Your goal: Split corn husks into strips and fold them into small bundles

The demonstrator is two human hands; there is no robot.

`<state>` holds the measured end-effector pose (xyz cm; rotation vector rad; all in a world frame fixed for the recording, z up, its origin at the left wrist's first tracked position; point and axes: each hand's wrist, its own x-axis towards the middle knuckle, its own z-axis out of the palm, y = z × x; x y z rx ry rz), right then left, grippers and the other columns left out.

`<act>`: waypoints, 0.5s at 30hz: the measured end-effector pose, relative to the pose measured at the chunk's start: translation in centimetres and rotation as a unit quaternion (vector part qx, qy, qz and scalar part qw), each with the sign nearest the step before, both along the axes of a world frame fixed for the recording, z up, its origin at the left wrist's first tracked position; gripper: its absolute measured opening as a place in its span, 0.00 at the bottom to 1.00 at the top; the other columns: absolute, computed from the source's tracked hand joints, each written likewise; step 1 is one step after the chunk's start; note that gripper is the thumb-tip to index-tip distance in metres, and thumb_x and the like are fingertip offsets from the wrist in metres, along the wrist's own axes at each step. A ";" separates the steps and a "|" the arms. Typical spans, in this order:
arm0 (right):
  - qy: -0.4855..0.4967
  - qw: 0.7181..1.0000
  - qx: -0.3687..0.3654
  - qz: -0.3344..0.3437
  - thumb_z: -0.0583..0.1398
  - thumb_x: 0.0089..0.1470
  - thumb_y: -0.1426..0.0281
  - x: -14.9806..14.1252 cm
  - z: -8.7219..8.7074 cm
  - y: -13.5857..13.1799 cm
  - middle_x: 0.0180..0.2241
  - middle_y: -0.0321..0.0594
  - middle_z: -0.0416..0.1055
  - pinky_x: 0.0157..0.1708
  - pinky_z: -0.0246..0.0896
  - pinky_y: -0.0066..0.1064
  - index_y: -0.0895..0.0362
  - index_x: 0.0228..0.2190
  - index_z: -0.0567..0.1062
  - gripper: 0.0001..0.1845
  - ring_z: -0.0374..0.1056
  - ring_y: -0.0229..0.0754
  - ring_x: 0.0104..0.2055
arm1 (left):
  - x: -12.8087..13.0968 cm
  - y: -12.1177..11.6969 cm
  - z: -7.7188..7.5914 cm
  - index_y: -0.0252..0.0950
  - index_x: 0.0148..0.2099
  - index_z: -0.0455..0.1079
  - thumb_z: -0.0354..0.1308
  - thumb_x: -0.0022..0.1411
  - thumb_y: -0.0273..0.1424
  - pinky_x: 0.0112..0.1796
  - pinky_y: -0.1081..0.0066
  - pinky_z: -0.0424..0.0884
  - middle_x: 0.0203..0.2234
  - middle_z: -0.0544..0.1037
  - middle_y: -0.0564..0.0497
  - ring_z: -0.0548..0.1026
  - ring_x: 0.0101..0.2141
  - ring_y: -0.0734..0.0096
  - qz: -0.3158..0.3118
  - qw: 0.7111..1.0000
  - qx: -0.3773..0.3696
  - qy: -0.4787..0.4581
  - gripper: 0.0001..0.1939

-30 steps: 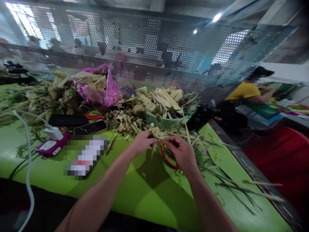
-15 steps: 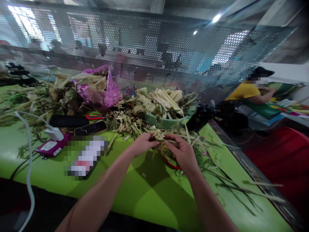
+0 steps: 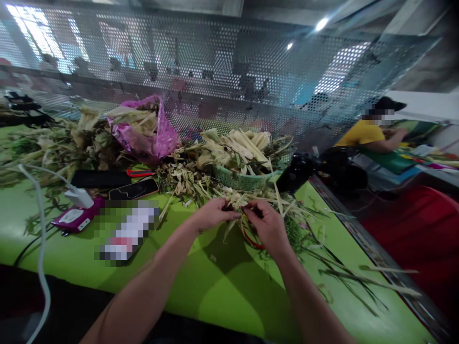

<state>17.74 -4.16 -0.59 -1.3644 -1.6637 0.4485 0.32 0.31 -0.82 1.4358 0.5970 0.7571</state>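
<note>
Just now, the bare left hand (image 3: 211, 215) has edged nearer the bare right hand (image 3: 268, 223); both pinch a pale, ragged plant-fibre bunch (image 3: 236, 200) near the pale-green perforated plastic basket (image 3: 238, 180), suggesting joint handling.

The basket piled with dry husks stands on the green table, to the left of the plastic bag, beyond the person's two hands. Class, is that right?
Not quite: in the head view, the basket piled with dry husks stands on the green table, to the right of the plastic bag, beyond the person's left hand and right hand.
</note>
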 end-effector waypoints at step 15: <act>0.000 0.999 -0.002 0.041 0.59 0.54 0.64 -0.2 0.6 -0.2 0.29 0.38 0.67 0.34 0.57 0.32 0.56 0.28 0.74 0.09 0.64 0.42 0.33 | -0.3 0.3 0.6 0.31 0.31 0.69 0.65 0.46 0.43 0.28 0.74 0.61 0.21 0.69 0.55 0.63 0.24 0.77 0.096 0.995 -0.011 0.016 0.19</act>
